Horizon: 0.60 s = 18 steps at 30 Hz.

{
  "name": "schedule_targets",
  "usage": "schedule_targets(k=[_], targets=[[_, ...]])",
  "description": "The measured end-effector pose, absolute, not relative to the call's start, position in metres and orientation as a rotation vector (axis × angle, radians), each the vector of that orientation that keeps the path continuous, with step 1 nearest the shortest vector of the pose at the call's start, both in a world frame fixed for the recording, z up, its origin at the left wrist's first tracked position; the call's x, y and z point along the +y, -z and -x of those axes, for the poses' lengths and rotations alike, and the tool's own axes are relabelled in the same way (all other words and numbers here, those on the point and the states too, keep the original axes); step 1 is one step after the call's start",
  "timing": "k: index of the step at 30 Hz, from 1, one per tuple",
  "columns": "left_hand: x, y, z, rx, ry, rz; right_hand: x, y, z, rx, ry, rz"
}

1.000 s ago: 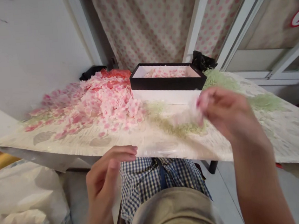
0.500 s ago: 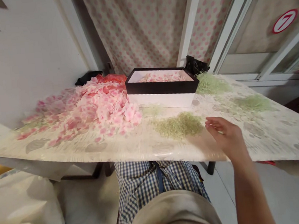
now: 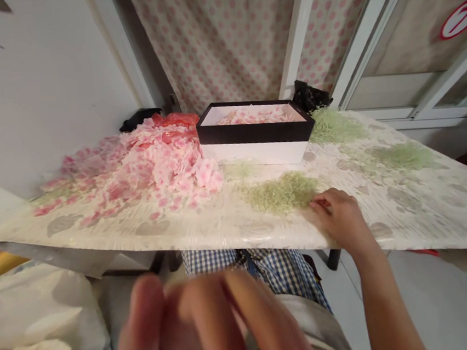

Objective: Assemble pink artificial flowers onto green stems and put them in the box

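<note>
My right hand (image 3: 338,211) rests low at the right edge of a loose pile of fine green sprigs (image 3: 282,193). Its thumb and fingertips are pinched together; whatever may be between them is too small to make out. Large and blurred, my left hand (image 3: 207,326) is raised close to the camera at the bottom. Its fingers are bent but apart, and nothing shows in them. Left of the green pile lies a big heap of pink artificial petals (image 3: 162,165). Behind stands a white box with a black rim (image 3: 254,134), containing more pink petals.
More green sprigs (image 3: 336,125) lie right of the box, and another thin patch (image 3: 405,155) is farther right. Black plastic bags (image 3: 312,96) and a red bag (image 3: 178,119) sit at the back. The patterned tablecloth (image 3: 222,234) ends near my lap.
My left hand has come up into view at the bottom. The right hand has moved slightly left and down, to the green pile's edge. The view has shifted a little.
</note>
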State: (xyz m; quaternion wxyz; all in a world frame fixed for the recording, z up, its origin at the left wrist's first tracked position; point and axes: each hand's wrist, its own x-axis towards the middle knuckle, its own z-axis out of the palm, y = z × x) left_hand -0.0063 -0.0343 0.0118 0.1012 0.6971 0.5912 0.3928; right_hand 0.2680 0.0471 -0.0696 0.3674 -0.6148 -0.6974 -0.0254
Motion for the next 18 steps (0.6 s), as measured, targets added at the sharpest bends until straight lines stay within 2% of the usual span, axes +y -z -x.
schedule_targets(k=[9,18], targets=[[0.089,-0.009,0.033,2.226,-0.874,-2.063,0.043,0.072,-0.266,-1.631,0.194,1.598],[0.122,0.010,0.045,2.322,-0.861,-1.953,0.037,0.069,-0.261,-1.473,0.252,1.640]])
